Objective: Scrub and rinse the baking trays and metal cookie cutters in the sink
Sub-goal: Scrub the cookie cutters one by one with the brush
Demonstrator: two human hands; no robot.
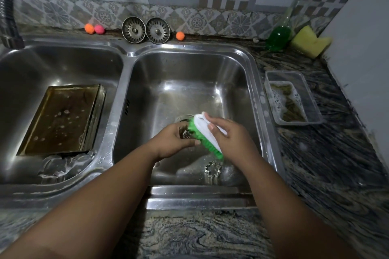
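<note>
Over the right sink basin (248,82), my left hand (172,143) grips a small metal cookie cutter (185,133), mostly hidden by my fingers. My right hand (230,136) holds a scrub brush (202,134) with a white back and green bristles, pressed against that cutter. A flower-shaped metal cookie cutter (213,170) lies on the basin floor just below the brush. In the left basin (63,57) stacked brownish baking trays (61,120) lean at an angle, wet with soap spots. Foamy water (63,166) pools beneath them.
Two sink strainers (145,30) and small orange and pink balls (94,28) sit on the back ledge. A bottle of green dish soap (280,35) and a yellow sponge (310,44) stand at the right back. A clear plastic container (292,99) with soapy water rests on the granite counter (336,153).
</note>
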